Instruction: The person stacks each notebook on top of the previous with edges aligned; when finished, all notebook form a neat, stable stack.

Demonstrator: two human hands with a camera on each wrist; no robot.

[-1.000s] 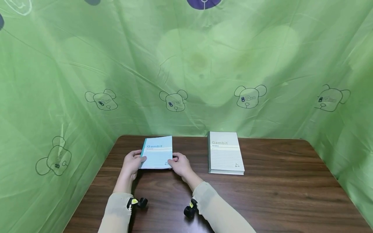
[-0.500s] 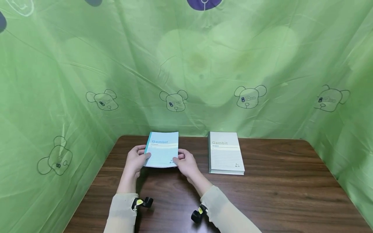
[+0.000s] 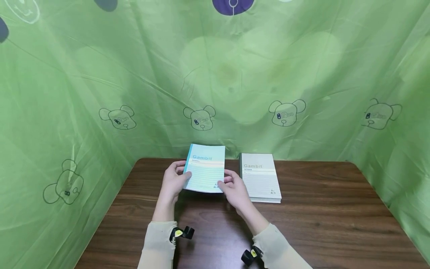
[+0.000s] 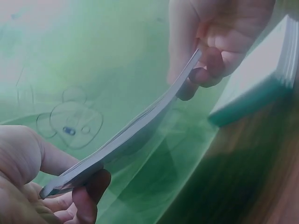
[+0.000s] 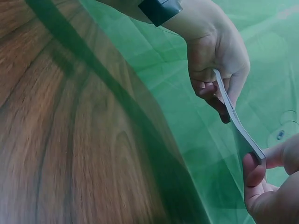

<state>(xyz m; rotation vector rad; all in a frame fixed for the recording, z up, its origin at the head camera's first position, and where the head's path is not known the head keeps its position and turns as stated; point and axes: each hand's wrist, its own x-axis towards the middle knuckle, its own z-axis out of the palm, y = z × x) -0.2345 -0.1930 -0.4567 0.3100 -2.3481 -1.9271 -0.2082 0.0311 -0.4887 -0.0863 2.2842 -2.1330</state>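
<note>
A light blue notebook marked "Gambit" is held up off the table between both hands. My left hand pinches its left edge, thumb on the cover and fingers underneath. On the opposite edge, near the lower corner, my right hand grips it the same way. In the left wrist view the notebook is seen edge-on, sagging slightly between the hands. Just right of my right hand lies a stack of grey-white notebooks with dark spines; its lower left part is hidden behind that hand.
The dark wood table reaches back to a green cloth printed with bear faces, which hangs behind it and at both sides. A small black wrist camera is strapped to the left sleeve, another to the right.
Both hands have carried the light blue notebook to the right and upward from the table's left part, closer to the stack. The stack itself has stayed in place.
</note>
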